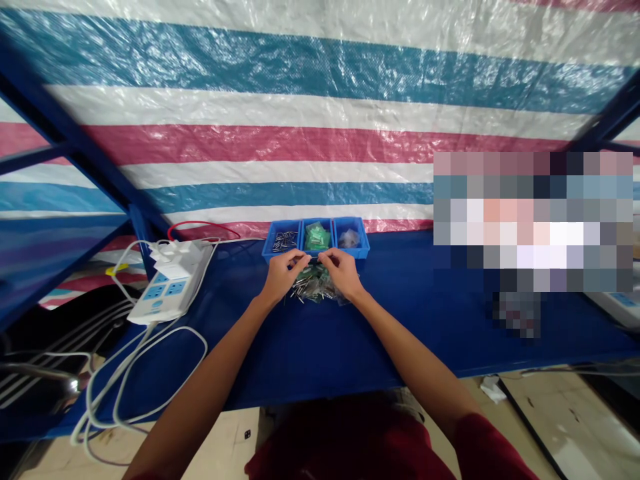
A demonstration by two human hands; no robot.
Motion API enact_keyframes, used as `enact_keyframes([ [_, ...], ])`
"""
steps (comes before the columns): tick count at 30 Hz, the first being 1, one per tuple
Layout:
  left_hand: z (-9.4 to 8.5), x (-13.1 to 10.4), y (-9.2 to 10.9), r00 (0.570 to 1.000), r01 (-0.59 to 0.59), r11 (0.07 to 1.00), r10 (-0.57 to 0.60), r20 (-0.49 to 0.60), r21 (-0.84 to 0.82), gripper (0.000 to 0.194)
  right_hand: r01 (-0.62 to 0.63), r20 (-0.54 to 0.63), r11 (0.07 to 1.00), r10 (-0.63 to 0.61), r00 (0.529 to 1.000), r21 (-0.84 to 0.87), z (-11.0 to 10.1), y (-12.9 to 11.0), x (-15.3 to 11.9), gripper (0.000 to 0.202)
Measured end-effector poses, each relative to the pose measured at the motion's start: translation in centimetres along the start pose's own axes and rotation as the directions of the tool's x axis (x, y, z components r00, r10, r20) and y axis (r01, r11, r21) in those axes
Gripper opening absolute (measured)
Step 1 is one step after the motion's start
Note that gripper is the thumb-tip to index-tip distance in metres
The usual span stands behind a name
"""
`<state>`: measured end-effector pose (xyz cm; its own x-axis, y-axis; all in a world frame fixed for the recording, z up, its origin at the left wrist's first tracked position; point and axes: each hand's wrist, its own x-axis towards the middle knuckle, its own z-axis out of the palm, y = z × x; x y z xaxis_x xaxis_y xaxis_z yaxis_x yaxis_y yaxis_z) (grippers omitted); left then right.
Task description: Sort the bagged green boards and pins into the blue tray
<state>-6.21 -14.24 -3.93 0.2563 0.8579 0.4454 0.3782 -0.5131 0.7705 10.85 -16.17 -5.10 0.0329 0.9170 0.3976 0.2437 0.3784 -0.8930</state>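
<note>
My left hand [281, 275] and my right hand [343, 273] meet over the table, thumbs and fingertips pinched close together. Between them shows a thin dark sliver, too small to name. Right below lies a loose pile of metal pins or screws and small clear and green plastic bags [316, 285]. Just beyond my fingers stand three joined blue bins. Metal pins or screws [285, 241] fill part of the left bin, green packets [317, 236] the middle one, and clear little bags [349, 238] the right one.
A white power strip [165, 293] with plugged-in adapters [176, 259] lies at the left, its white cables [135, 363] looping over the table's front edge. A red wire [203, 224] runs behind. Blue frame posts and striped sheeting [320, 147] close off the back. The right side is blurred out.
</note>
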Motion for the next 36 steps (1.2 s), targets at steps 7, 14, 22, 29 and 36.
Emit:
enact_keyframes([
  [7, 0.02, 0.11, -0.12, 1.0, -0.026, 0.997, 0.025, -0.011, -0.072, 0.026, -0.056, 0.035, 0.997, 0.054, 0.998, 0.057, 0.07, 0.04, 0.0, 0.033],
  [14, -0.08, 0.13, 0.26, 1.0, -0.023, 0.997, 0.024, 0.016, -0.071, 0.024, -0.06, 0.077, 0.998, 0.059, 0.995, 0.018, 0.1, 0.15, 0.01, 0.037],
  [22, 0.11, 0.07, 0.26, 1.0, -0.004, 0.989, 0.001, -0.019, -0.147, 0.024, 0.006, 0.13, 0.996, -0.017, 0.991, 0.084, 0.28, -0.09, -0.26, 0.037],
  [29, 0.47, -0.12, 0.51, 0.998, 0.035, 0.991, -0.04, -0.038, -0.131, 0.028, 0.059, 0.022, 0.998, -0.059, 0.998, 0.009, 0.38, 0.25, -0.1, 0.029],
  [36, 0.51, -0.06, 0.04, 0.996, -0.022, 0.998, 0.016, -0.088, -0.067, 0.023, -0.081, 0.091, 0.993, 0.074, 0.993, 0.08, 0.35, 0.3, 0.0, 0.038],
])
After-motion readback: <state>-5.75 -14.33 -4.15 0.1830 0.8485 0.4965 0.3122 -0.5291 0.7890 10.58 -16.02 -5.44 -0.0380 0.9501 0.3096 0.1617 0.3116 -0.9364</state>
